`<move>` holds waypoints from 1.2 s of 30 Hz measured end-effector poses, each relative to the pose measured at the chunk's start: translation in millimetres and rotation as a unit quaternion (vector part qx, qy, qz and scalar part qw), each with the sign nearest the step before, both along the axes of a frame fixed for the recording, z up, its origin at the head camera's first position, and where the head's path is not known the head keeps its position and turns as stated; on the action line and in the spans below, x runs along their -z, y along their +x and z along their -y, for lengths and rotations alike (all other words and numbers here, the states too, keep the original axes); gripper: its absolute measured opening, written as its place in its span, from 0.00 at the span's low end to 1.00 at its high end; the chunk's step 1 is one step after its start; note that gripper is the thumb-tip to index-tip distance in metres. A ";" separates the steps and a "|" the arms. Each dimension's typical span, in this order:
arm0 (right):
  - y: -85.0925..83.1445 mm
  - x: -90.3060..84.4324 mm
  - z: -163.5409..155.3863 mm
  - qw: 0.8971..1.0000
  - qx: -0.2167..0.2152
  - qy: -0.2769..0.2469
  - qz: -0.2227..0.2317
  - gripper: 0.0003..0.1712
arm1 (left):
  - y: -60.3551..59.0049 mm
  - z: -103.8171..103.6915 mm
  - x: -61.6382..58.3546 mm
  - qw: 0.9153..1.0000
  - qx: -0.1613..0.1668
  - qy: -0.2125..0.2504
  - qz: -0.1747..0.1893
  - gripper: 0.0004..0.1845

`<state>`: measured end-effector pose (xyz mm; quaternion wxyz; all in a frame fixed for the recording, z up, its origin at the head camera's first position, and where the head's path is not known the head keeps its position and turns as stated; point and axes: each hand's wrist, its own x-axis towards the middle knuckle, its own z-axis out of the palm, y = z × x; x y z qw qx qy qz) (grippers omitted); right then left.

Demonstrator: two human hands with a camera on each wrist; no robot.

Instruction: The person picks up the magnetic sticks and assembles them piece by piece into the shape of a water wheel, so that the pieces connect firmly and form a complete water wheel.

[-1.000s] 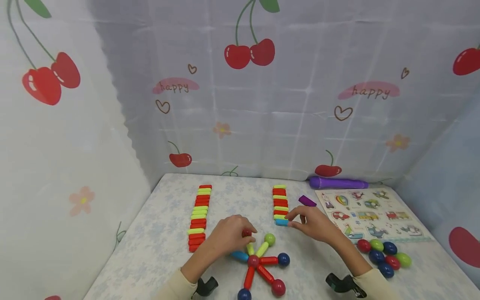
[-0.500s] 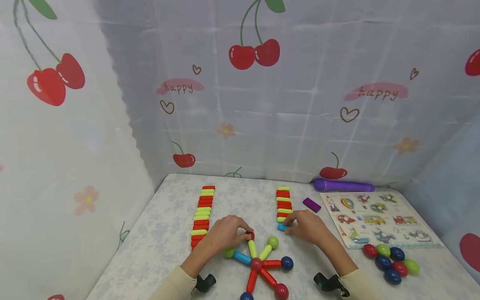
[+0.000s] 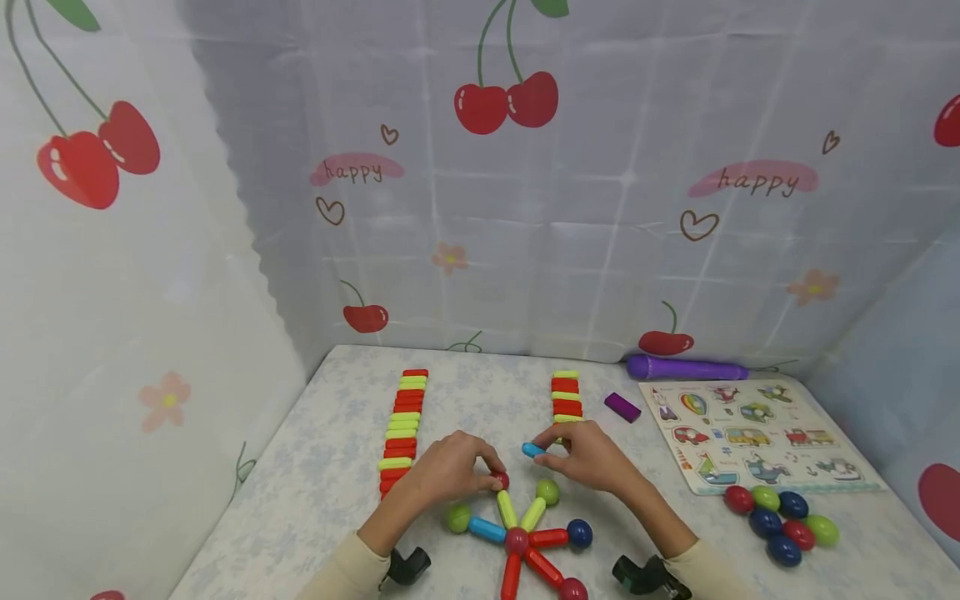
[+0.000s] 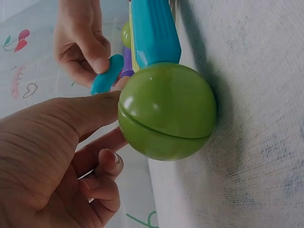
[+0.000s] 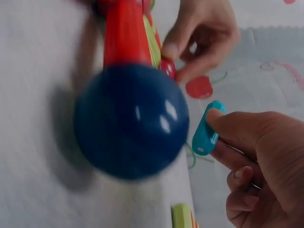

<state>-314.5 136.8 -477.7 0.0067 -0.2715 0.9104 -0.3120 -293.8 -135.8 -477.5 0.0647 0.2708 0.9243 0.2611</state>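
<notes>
My left hand point(image 3: 452, 468) pinches a red ball point(image 3: 502, 481) at the tip of a yellow-green rod point(image 3: 506, 508). That rod belongs to a star of rods and balls around a central red ball point(image 3: 517, 541). Between thumb and finger of my right hand point(image 3: 587, 455) is a blue rod point(image 3: 533, 449), held beyond the star, up from the table in the right wrist view. Another blue rod point(image 3: 487, 530) ends in a green ball point(image 4: 166, 111), and a red rod point(image 5: 126, 38) bears a dark blue ball point(image 5: 133, 121).
A column of red and yellow-green rods point(image 3: 403, 423) lies at left, with a shorter column point(image 3: 566, 396) behind my right hand. Further right are a purple block point(image 3: 622, 407), a purple microphone-shaped toy point(image 3: 686, 368), a picture board point(image 3: 761, 435) and loose balls point(image 3: 766, 522).
My right hand has picked up the blue rod from the near end of the shorter column and carried it left, toward the star. The left hand stays at the red ball.
</notes>
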 end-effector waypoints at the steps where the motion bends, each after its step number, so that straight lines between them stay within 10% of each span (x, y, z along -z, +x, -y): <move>1: 2.0 -0.1 3.1 1.000 -0.013 -0.012 0.006 0.10 | 0.0 -0.1 0.2 1.000 0.002 0.001 0.000 0.06; 36: 17.7 3.6 23.3 0.994 -0.060 0.052 0.069 0.09 | 0.1 6.5 -7.6 0.999 0.031 -0.014 0.023 0.07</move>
